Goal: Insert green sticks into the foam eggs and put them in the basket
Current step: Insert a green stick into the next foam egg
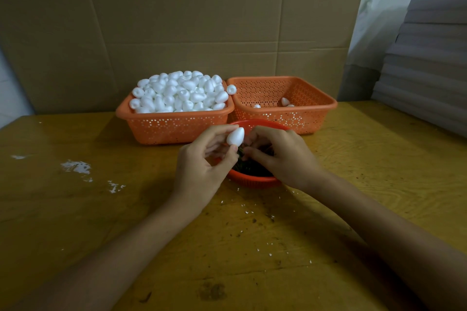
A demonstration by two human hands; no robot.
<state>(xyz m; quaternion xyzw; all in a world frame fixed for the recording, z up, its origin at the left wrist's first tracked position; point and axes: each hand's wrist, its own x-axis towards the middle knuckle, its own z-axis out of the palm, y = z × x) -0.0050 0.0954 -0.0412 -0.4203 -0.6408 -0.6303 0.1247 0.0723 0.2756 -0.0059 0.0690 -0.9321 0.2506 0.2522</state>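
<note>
A white foam egg [235,136] is held above the far left edge of a round red bowl [252,180], pointed end up and tilted a little to the right. The left grip [202,159] pinches it between the thumb and the curled fingertips, palm turned toward the right.

Just right of it, the right grip [280,156] reaches down into the bowl, its fingers bent and bunched together at the pile of dark green sticks [252,168] that fills the bowl. Whether those fingers have hold of a stick cannot be told, as the hand hides them. The two grips nearly meet over the bowl.

Touching the far side of the bowl stand two orange perforated baskets, side by side. The left basket [177,126] is heaped with a pile of foam eggs [180,92]; a stray egg [231,89] sits at its far right corner, where the two rims meet. The right basket [290,118] holds only a few eggs [285,101] on its floor.

All of this rests on a yellow wooden desk [75,209], with white crumbs [246,212] scattered near the bowl and white smears [75,166] off to the left. Brown cardboard sheets [177,20] stand behind the baskets, and a stack of grey boards [429,58] rises at the far right.
</note>
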